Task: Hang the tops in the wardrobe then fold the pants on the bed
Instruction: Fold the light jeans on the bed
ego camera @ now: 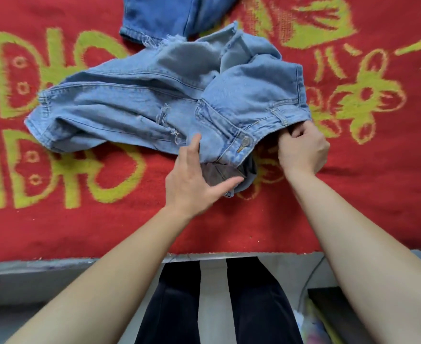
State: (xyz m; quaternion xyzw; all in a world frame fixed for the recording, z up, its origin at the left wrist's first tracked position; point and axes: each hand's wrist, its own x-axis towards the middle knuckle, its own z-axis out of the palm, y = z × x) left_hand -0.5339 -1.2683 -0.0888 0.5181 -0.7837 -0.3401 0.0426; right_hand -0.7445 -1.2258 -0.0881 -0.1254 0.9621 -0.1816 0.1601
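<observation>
Where the left hand [194,180] is: at the near side of the waist of the light jeans [142,105]. I see the thumb laid on the denim beside the fly and the fingers stretched straight to the right along the dark inner fabric. The hand is spread, not curled.
Right hand [303,147]: fingers curled, pinching the right end of the waistband, near a belt loop [278,115].
Light jeans: they lie rumpled on the blanket [80,232], waist to the right, legs running to the left. The hems are frayed and there is a torn patch on the thigh. The metal button [245,142] sits between the two hands.
Darker jeans [159,18]: farther from me, cut by the top border of the view. Their hem meets the frayed hem of the light pair; I cannot tell if they only touch or overlap.
Blanket: red, woven, with large yellow-green flowers and shapes; it reaches the near edge of the bed [55,266].
Bed: only a grey strip shows under the blanket's border.
Floor [212,294]: pale. The person's legs [174,306] in dark trousers stand on it, close to the bed.
Room: at lower right are a dark flat object [333,309] and some coloured things, too blurred for me to name.
</observation>
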